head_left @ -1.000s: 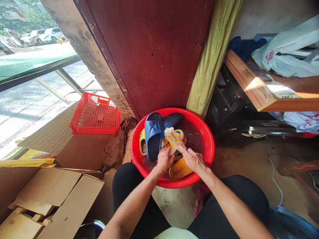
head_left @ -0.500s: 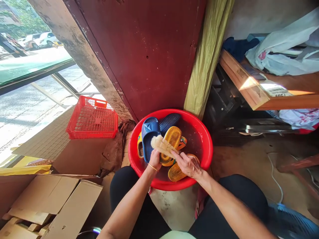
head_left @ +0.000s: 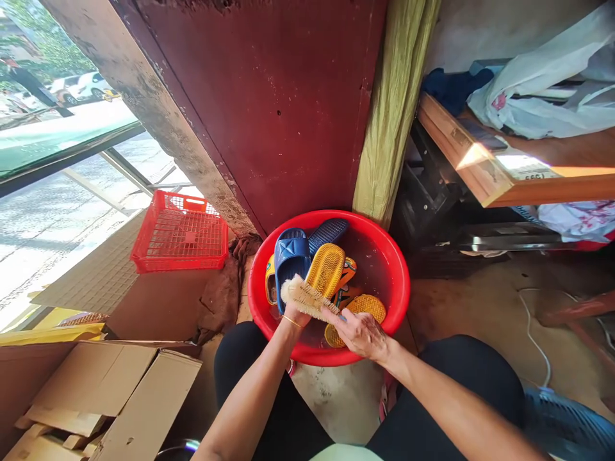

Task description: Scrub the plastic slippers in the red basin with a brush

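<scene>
A pale scrubbing brush with a whitish, foamy-looking end is gripped by my right hand at its right end. It lies across the near end of a yellow slipper, whose ridged sole faces up. Beneath the brush, my left hand is closed on the slipper's near end, its fingers largely hidden. A blue slide slipper rests just left of the yellow one. Another yellow slipper lies sole up beside my right hand. All are in a red basin of cloudy water.
Behind the basin stands a dark red door with a yellow-green curtain. At left are a red plastic crate, a brown cloth and cardboard boxes. A wooden drawer juts out at right; a blue fan sits low.
The brush has moved down and left along the yellow slipper, uncovering more of its sole. My right hand has shifted slightly down with it.
</scene>
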`<action>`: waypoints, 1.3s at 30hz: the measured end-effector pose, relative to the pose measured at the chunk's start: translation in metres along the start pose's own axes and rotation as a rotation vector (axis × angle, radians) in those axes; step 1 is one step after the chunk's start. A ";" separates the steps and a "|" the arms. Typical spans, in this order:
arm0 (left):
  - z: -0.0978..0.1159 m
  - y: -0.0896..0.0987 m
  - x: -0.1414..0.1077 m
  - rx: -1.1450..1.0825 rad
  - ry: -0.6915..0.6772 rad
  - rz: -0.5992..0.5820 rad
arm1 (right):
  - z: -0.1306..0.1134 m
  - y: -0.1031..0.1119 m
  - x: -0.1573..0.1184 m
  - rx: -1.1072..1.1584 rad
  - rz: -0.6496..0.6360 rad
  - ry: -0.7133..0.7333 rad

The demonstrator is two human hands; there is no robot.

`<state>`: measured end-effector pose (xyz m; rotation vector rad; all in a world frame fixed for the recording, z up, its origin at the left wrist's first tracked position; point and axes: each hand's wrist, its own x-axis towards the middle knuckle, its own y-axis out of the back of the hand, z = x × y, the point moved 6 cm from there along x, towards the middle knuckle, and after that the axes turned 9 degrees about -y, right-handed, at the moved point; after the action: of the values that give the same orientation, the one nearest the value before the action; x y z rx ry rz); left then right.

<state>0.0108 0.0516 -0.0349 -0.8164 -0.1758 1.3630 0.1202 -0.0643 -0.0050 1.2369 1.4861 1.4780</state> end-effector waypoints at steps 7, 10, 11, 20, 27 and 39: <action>-0.002 0.002 0.002 -0.016 0.095 0.028 | 0.037 0.002 0.016 -0.032 -0.056 -0.181; -0.003 0.002 -0.001 -0.050 0.113 0.047 | 0.089 0.009 0.027 -0.005 -0.025 -0.472; -0.004 0.001 -0.003 -0.058 0.125 0.043 | 0.103 0.013 0.028 0.030 0.013 -0.545; -0.009 0.006 -0.013 -0.159 0.230 0.071 | 0.046 0.020 0.021 0.124 0.166 -0.205; -0.012 0.005 -0.018 -0.114 0.349 -0.054 | 0.124 0.033 0.030 0.525 0.206 -0.591; -0.023 -0.010 -0.022 0.167 0.164 -0.201 | 0.098 0.029 0.036 1.501 0.267 -0.684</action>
<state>0.0264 0.0222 -0.0381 -0.7454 -0.0149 1.1013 0.2058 -0.0020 0.0180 2.4530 1.8658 -0.3201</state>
